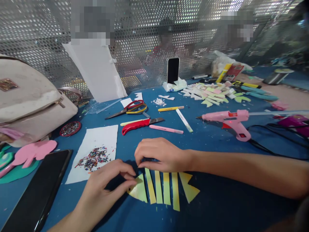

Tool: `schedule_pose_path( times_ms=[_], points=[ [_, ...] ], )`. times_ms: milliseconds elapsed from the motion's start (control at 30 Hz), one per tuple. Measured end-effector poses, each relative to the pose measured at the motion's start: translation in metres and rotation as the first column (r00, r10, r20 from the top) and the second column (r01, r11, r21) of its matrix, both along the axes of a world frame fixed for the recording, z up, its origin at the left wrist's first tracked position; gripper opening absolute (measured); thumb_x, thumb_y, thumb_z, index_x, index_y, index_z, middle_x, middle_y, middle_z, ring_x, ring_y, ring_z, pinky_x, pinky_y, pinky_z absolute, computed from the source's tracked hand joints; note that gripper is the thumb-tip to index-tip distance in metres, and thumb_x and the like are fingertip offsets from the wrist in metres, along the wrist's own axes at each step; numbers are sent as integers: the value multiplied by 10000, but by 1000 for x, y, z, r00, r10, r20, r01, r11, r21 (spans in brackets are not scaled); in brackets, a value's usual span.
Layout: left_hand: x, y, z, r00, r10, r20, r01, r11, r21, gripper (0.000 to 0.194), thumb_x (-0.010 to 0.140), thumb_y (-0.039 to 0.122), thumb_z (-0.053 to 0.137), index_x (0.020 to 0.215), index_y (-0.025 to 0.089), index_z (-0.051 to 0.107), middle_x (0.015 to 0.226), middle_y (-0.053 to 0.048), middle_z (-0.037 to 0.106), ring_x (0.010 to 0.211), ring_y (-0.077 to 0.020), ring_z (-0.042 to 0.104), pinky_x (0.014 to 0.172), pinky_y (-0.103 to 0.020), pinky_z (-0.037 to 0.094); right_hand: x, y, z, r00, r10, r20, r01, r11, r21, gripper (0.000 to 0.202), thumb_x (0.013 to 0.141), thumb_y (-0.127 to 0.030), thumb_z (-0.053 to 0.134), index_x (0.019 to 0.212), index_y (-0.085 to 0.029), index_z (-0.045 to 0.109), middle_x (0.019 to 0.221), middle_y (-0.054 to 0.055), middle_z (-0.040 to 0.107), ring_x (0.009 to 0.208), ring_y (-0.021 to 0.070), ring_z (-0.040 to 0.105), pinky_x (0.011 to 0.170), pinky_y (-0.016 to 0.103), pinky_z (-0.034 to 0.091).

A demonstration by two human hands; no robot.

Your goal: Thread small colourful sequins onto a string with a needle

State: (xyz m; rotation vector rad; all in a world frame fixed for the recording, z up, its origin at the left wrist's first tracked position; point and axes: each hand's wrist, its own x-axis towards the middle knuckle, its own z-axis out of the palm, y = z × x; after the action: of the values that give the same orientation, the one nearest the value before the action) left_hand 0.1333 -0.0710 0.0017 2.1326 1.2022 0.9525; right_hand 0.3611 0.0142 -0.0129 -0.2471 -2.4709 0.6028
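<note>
Six yellow-green pieces (pixel 166 190) lie in a row like a fish on the blue table (pixel 135 222) before you: a head piece (pixel 141 190), four strips (pixel 158 190) and a tail piece (pixel 189 188), with narrow gaps between them. Your left hand (pixel 112 180) has its thumb and index finger close together at the head piece's pointed end; I cannot tell whether they grip it. Your right hand (pixel 164 157) is over the strips' far ends, fingers curled towards the thumb; whether they hold anything is hidden. Beyond it lie a pink marker (pixel 166 129), a red-handled knife (pixel 135 126) and scissors (pixel 125 111). Shiny bits (pixel 94 158) sit on white paper (pixel 102 133) near your left hand.
</note>
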Motion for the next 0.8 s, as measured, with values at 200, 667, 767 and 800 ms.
schedule_pose_path(
  times_ms=[200,667,767,800],
  points=[
    [-52,44,12,966,201,-161,-183,976,119,164,916,418,647,897,276,729,899,5,773,806,-200,706,755,-265,521,0,1,3,999,-36,-27,29,969,-244,58,994,-161,586,959,-168,632,942,34,680,829,122,598,706,226,462],
    [-112,91,-20,924,64,-377,-26,994,107,333,925,569,594,850,283,747,1158,-45,706,1035,-245,680,958,-417,515,1,1,2,998,-41,-41,27,955,-296,59,992,-168,587,950,-174,628,937,28,664,813,116,580,683,238,453],
    [-114,93,-21,922,89,-377,-46,991,123,370,931,591,570,852,279,752,1142,-47,718,1032,-249,688,960,-419,527,1,1,2,999,-31,-30,21,958,-287,56,994,-178,585,955,-178,625,943,29,667,822,121,589,698,247,462],
    [-115,94,-20,920,97,-379,-53,991,125,378,931,598,566,856,279,754,1138,-48,723,1035,-250,689,965,-419,529,1,1,2,999,-31,-23,23,959,-282,54,994,-180,585,958,-178,625,944,29,667,825,123,590,704,251,464]
  ],
)
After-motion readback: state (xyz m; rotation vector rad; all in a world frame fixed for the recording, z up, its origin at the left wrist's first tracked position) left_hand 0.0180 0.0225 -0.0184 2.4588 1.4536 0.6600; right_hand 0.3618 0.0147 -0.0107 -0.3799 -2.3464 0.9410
